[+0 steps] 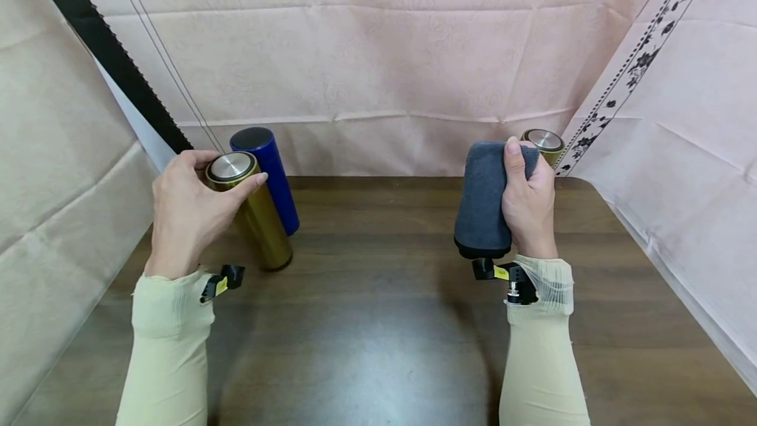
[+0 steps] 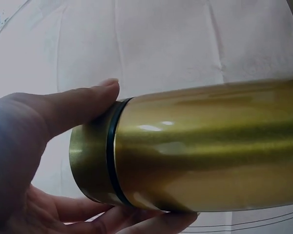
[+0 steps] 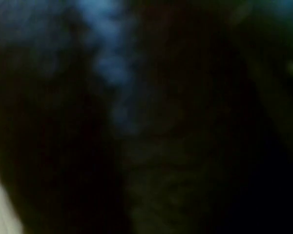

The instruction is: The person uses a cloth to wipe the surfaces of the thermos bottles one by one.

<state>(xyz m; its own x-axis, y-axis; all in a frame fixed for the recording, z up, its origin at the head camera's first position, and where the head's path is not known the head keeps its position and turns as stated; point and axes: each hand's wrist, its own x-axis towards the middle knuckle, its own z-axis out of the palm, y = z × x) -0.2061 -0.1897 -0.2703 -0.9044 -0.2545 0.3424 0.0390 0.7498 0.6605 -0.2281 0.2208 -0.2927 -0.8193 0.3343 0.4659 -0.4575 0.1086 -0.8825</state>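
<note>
Head view: left hand arches, grasping a gold flask near its top. Right hand, thumb up, clasps grey fabric.

Pale-green sleeves, black wrist cameras

A dark, blurred surface nearly filled the view, a bluish streak descending from the top, a pale patch lower left.
</note>
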